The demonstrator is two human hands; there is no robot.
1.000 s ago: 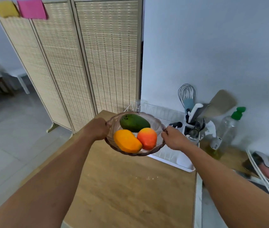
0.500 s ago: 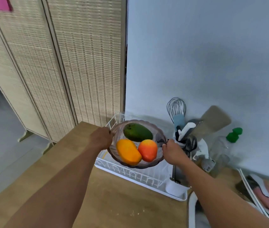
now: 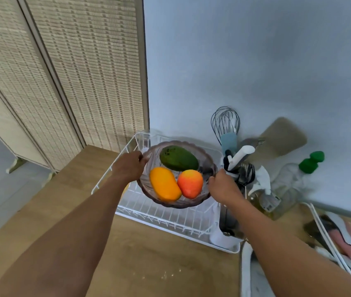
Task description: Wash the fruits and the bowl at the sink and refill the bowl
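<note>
Both hands hold a clear glass bowl up in the air, above a white wire dish rack on the wooden counter. Left hand grips the bowl's left rim, fingers curled over the edge, back of hand facing camera. Right hand grips the right rim, fingers wrapped, knuckles up. Bowl sits between the two hands, tilted slightly toward the camera.

Three fruits inside the bowl: green mango at the far side, between both hands and a bit beyond them; yellow-orange mango just right of the left hand, near side of bowl; red-orange fruit just left of the right hand, touching the yellow one. Green one lies across the back, close to both others, contact unclear.

Just beyond the right hand: a utensil holder with a wire whisk, a pale blue spatula, a white handle and a wooden spatula sticking up. Further right of the right hand, a clear bottle with a green cap against the grey wall. Below the right forearm, part of a white sink edge, mostly hidden. Far right, a pink item and white pieces, blurry, can't tell what.

Left of and beyond the left hand, a woven folding screen stands on the floor next to the counter end
</note>
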